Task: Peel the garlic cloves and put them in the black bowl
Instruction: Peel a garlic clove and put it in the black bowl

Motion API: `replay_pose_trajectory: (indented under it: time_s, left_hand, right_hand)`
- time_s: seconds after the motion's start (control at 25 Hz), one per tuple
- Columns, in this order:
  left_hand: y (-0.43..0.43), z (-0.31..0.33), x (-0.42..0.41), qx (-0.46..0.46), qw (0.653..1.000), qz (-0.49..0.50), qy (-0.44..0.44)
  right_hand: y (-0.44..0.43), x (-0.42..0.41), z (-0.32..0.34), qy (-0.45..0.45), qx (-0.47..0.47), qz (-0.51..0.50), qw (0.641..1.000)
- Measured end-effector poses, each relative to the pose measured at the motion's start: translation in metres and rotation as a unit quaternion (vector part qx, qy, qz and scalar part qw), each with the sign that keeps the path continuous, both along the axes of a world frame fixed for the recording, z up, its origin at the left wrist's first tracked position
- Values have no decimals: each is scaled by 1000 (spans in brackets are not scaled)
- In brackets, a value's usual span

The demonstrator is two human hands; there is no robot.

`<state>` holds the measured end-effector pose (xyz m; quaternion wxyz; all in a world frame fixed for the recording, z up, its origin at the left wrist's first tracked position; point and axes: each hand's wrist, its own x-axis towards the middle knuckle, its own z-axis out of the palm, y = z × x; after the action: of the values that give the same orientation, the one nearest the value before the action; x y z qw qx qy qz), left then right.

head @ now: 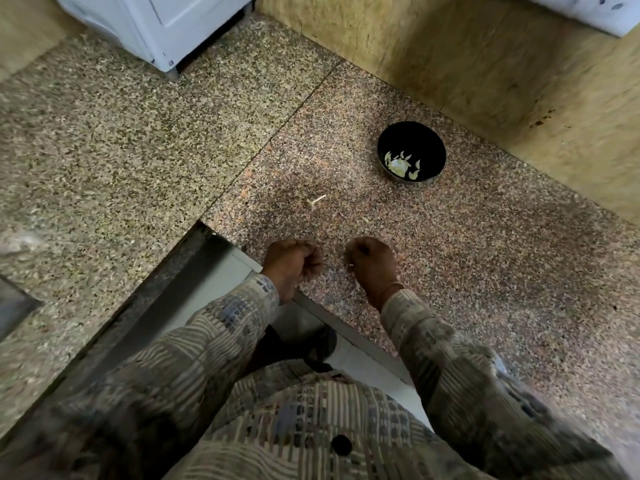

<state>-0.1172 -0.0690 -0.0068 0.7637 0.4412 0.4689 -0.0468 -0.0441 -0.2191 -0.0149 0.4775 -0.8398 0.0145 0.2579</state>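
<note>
I judge we're mid-peel, the right hand (372, 268) pinching a pale sliver (351, 265) (clove or skin, unclear), the left hand (292, 263) curled round I can't tell what, and next comes a reach ahead to the black bowl (431, 145), garlic cloves (398, 167) inside

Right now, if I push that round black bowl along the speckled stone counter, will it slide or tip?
Probably slides: the round black bowl sits upright on polished-looking speckled stone counter. Likely light, holding only a few pale garlic pieces.
</note>
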Motion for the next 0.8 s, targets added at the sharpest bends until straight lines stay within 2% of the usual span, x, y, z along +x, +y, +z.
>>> replay_pose_trajectory:
  time_s: [0.08, 0.16, 0.28, 0.4, 0.52, 0.64, 0.72, 0.8]
  left_hand:
    - [3, 11, -8, -8, 1000, 6, -22]
    - [9, 19, -22, -3, 999, 7, -50]
    - [20, 23, -51, 4, 996, 21, -87]
    - [35, 31, -104, 14, 989, 87, -115]
    - [50, 43, -177, 94, 978, 132, -129]
    - [63, 52, -265, 194, 961, 135, -141]
    - [73, 57, -327, 247, 952, 128, -125]
    - [80, 57, -390, 259, 949, 153, -98]
  right_hand:
    - [14, -14, 16, 118, 170, -65, 976]
    - [30, -31, 31, 146, 237, -44, 959]
    - [50, -53, 41, 125, 251, -2, 960]
    - [75, -93, 53, 169, 256, 26, 951]
    - [107, -152, 69, 199, 258, 58, 944]
    - [135, -223, 77, 218, 241, 110, 939]
    - [154, -275, 78, 240, 230, 134, 934]
    - [175, -327, 79, 271, 209, 164, 925]
